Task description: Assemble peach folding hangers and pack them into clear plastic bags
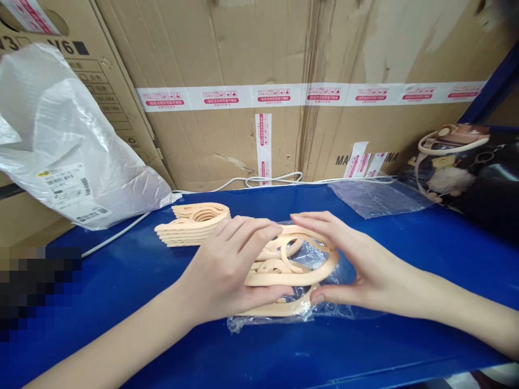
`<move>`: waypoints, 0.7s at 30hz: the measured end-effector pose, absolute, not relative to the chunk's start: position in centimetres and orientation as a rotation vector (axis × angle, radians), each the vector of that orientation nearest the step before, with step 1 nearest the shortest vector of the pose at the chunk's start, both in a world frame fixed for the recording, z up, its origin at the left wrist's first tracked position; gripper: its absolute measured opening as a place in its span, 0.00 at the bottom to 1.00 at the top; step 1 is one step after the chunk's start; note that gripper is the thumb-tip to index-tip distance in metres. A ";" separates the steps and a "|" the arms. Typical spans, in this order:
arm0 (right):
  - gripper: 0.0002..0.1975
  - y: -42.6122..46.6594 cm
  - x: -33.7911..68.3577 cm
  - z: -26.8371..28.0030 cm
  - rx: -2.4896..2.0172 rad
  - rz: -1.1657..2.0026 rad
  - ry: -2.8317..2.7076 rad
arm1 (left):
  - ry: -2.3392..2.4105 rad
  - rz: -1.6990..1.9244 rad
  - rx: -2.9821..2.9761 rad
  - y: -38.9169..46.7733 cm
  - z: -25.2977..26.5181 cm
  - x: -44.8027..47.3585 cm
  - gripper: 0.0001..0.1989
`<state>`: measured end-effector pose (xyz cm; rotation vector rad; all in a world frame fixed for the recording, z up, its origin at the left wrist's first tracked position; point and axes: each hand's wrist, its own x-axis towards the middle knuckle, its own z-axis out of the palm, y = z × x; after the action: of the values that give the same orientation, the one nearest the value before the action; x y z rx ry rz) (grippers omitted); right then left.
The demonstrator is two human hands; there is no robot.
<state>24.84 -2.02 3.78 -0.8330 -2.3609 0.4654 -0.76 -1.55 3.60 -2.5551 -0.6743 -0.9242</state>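
Note:
A flat beige openwork piece (271,279) with curved cut-outs and a rounded right end lies between my hands; I cannot tell its exact kind. My left hand (231,270) grips its left part, fingers over the top and thumb along the near edge. Around the rounded end curve the fingers and thumb of my right hand (357,265). Below it is a similar beige piece (270,310), with a crinkled clear plastic bag (336,310) about them. Just beyond my left hand stands a neat stack of like beige pieces (190,232), partly hidden by that hand.
Large cardboard boxes (227,140) wall off the back of the blue table (194,356). A white plastic mailer bag (77,146) leans at left, near a white cable (117,236). At right are a flat clear bag (377,197) and a cup with a handle (454,156).

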 end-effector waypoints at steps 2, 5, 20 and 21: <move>0.41 -2.3 24.7 3.8 -0.788 0.365 -2.420 | -0.720 -0.977 -2.577 -2.1 3.5 -0.2 0.28; 0.40 -2.4 24.8 4.5 -0.814 0.378 -2.408 | -0.850 -0.936 -2.628 -2.6 3.9 0.3 0.32; 0.35 -2.0 36.8 5.2 -1.506 -0.037 -2.467 | -1.160 -0.571 -2.682 -8.0 0.7 -4.3 0.09; 0.35 -2.0 36.4 5.2 -1.484 -0.006 -2.492 | -1.198 -0.564 -2.733 -8.0 0.6 -4.4 0.10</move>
<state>36.42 -2.04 5.17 -1.4836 -2.4924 -0.0059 -4.43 -7.95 0.60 -2.7329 -1.1980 -0.5642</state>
